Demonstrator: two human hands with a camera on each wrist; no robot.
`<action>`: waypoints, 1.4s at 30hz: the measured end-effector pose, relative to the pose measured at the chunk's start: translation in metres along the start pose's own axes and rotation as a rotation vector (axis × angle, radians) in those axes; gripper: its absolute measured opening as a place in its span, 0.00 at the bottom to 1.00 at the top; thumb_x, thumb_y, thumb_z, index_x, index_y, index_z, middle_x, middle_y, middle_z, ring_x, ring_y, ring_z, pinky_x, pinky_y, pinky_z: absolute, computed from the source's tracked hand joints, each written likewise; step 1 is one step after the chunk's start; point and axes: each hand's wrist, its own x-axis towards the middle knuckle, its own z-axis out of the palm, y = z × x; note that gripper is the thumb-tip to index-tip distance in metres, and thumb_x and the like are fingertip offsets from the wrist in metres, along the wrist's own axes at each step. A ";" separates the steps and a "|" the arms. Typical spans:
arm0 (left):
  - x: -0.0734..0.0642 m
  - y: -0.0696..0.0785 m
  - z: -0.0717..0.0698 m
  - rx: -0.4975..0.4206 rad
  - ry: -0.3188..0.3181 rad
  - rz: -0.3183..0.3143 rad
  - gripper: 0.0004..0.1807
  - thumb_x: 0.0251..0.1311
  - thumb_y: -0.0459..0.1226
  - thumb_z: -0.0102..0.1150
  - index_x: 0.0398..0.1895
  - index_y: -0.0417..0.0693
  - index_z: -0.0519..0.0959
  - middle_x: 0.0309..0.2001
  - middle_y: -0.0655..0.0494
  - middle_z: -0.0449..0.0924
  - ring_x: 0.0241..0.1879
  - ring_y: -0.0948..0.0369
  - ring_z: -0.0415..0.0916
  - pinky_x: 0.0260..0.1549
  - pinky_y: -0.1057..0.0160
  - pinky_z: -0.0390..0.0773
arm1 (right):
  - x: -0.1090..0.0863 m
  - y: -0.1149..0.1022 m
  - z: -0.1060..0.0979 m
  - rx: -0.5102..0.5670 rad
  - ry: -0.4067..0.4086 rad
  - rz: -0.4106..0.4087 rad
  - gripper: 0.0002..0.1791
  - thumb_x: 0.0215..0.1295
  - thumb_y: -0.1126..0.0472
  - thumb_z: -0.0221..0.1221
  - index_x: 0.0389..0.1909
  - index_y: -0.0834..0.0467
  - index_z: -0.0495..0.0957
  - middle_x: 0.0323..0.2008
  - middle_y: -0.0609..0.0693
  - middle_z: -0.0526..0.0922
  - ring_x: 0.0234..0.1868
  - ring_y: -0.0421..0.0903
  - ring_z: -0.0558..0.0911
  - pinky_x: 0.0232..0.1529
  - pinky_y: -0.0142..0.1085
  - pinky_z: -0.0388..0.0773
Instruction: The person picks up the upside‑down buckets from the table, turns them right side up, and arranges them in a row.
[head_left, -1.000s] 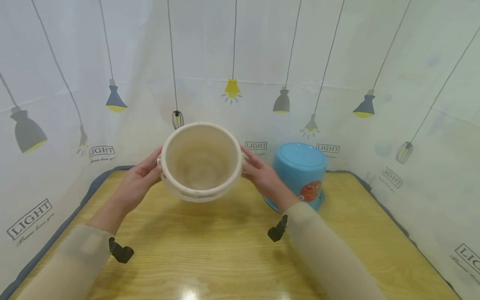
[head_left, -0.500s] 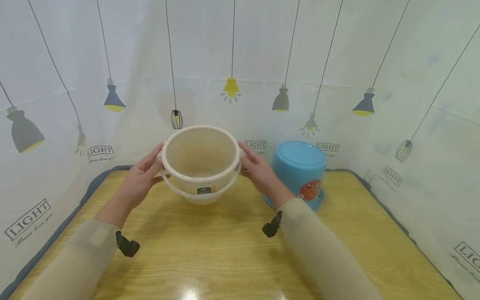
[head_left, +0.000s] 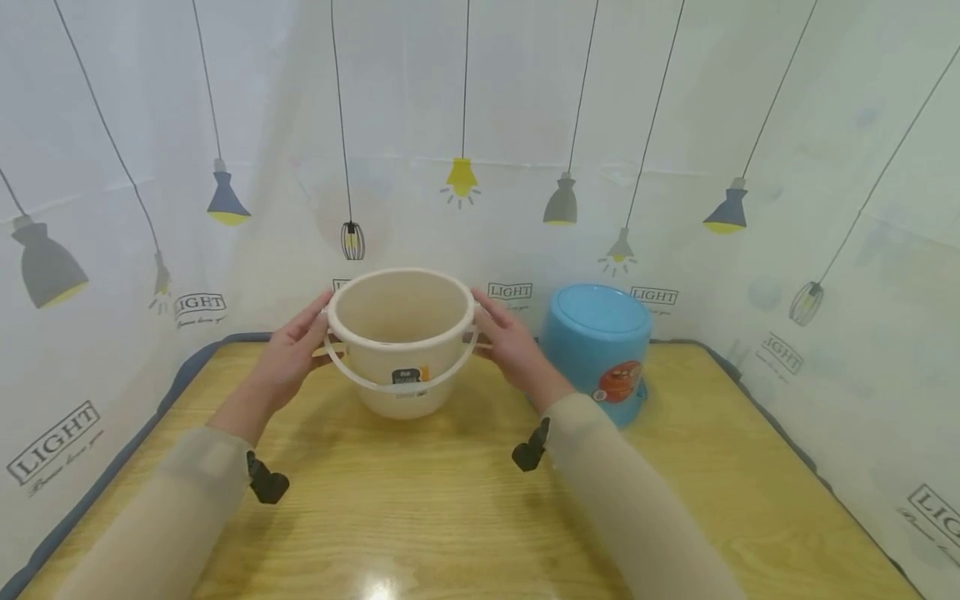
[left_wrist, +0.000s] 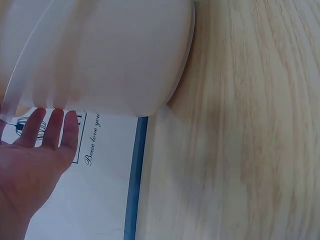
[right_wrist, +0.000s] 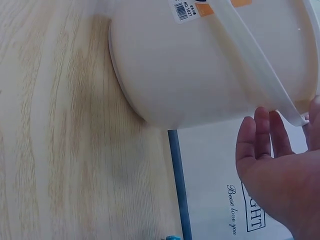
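A cream plastic bucket point(head_left: 375, 360) stands upright over the table, mouth up, a dark and orange label on its front. Its thin bail handle point(head_left: 442, 377) hangs down across that side. My left hand point(head_left: 287, 360) holds the bucket at its left side, thumb by the handle joint and fingertips against the wall below the rim, as the left wrist view shows. On the opposite side my right hand point(head_left: 513, 346) holds it the same way. In both wrist views the bucket's base point(right_wrist: 131, 100) is right at the wood surface.
To the right of the cream bucket, a blue bucket point(head_left: 596, 337) with a red label sits upside down, close by my right hand and wrist. The wooden table point(head_left: 420, 508) has a dark blue edge. Pale sheeting point(head_left: 405, 100) printed with lamps surrounds it.
The cream bucket has tipped from its mouth facing me to upright and come lower, bringing its label and hanging handle into sight. Both hands went down with it. The blue bucket has not moved.
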 end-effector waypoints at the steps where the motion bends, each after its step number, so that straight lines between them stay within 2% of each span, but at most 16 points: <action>1: 0.001 -0.001 0.000 0.001 -0.001 -0.004 0.36 0.86 0.57 0.44 0.91 0.71 0.51 0.89 0.47 0.55 0.64 0.67 0.74 0.73 0.52 0.81 | 0.000 0.000 0.000 -0.003 0.004 0.004 0.31 0.87 0.42 0.54 0.85 0.35 0.64 0.77 0.50 0.77 0.72 0.57 0.81 0.78 0.55 0.76; 8: 0.000 -0.003 0.001 -0.008 -0.008 -0.013 0.35 0.86 0.58 0.43 0.90 0.76 0.50 0.89 0.48 0.54 0.66 0.67 0.74 0.68 0.59 0.85 | 0.004 0.002 0.002 0.005 0.005 0.021 0.30 0.88 0.41 0.52 0.85 0.34 0.64 0.77 0.54 0.77 0.71 0.57 0.81 0.78 0.55 0.76; 14: -0.003 -0.004 0.001 -0.003 -0.010 0.000 0.35 0.86 0.58 0.42 0.91 0.74 0.49 0.89 0.46 0.55 0.65 0.67 0.75 0.66 0.60 0.86 | 0.007 0.001 0.003 0.030 -0.003 0.037 0.29 0.89 0.41 0.49 0.85 0.34 0.64 0.78 0.57 0.75 0.68 0.56 0.82 0.81 0.57 0.72; 18: -0.003 -0.005 0.001 0.001 -0.011 0.013 0.35 0.86 0.58 0.43 0.91 0.73 0.50 0.88 0.45 0.56 0.64 0.68 0.76 0.62 0.64 0.87 | 0.009 0.002 0.002 0.042 0.015 0.041 0.28 0.89 0.42 0.50 0.85 0.33 0.65 0.80 0.53 0.74 0.67 0.56 0.82 0.81 0.58 0.72; 21: -0.003 -0.004 0.001 0.025 -0.001 0.009 0.37 0.86 0.59 0.43 0.91 0.69 0.49 0.87 0.43 0.58 0.62 0.70 0.77 0.59 0.67 0.87 | 0.009 0.002 0.003 0.039 0.044 0.033 0.30 0.88 0.41 0.51 0.85 0.36 0.65 0.81 0.50 0.73 0.71 0.57 0.81 0.80 0.57 0.73; 24: -0.005 -0.004 0.002 0.051 0.046 -0.004 0.40 0.86 0.60 0.42 0.92 0.60 0.49 0.85 0.40 0.63 0.60 0.73 0.79 0.58 0.67 0.87 | 0.006 0.001 0.004 -0.003 0.097 0.027 0.32 0.87 0.40 0.53 0.86 0.41 0.65 0.82 0.48 0.72 0.76 0.56 0.78 0.80 0.56 0.74; 27: -0.010 -0.002 0.004 0.063 0.153 -0.006 0.39 0.87 0.57 0.44 0.91 0.52 0.53 0.78 0.42 0.73 0.57 0.73 0.82 0.55 0.66 0.89 | -0.002 -0.003 0.005 -0.080 0.164 0.022 0.33 0.85 0.39 0.55 0.84 0.42 0.67 0.81 0.49 0.73 0.78 0.54 0.76 0.80 0.56 0.73; 31: -0.016 0.002 0.009 0.082 0.321 0.025 0.32 0.87 0.49 0.48 0.86 0.48 0.63 0.62 0.58 0.80 0.51 0.73 0.84 0.47 0.71 0.89 | -0.018 -0.010 0.005 -0.165 0.205 0.001 0.32 0.83 0.41 0.57 0.83 0.41 0.68 0.80 0.50 0.73 0.78 0.54 0.76 0.81 0.57 0.72; 34: -0.021 0.007 0.014 0.118 0.403 0.055 0.28 0.85 0.45 0.50 0.82 0.48 0.70 0.53 0.68 0.79 0.48 0.73 0.83 0.43 0.74 0.87 | -0.030 -0.015 0.006 -0.200 0.205 -0.023 0.32 0.84 0.43 0.57 0.84 0.43 0.67 0.81 0.51 0.73 0.79 0.54 0.75 0.81 0.57 0.72; 37: -0.029 0.013 0.022 0.141 0.436 0.103 0.24 0.84 0.42 0.52 0.77 0.46 0.75 0.51 0.67 0.81 0.45 0.71 0.84 0.40 0.74 0.87 | -0.043 -0.017 0.005 -0.239 0.195 -0.056 0.32 0.84 0.44 0.58 0.84 0.45 0.67 0.80 0.51 0.73 0.79 0.54 0.75 0.80 0.55 0.74; 42: -0.042 0.024 0.040 0.141 0.403 0.205 0.20 0.82 0.38 0.55 0.71 0.42 0.79 0.48 0.66 0.84 0.41 0.70 0.85 0.36 0.74 0.85 | -0.063 -0.020 0.004 -0.288 0.140 -0.110 0.30 0.85 0.49 0.57 0.82 0.47 0.68 0.78 0.51 0.75 0.79 0.53 0.76 0.78 0.52 0.78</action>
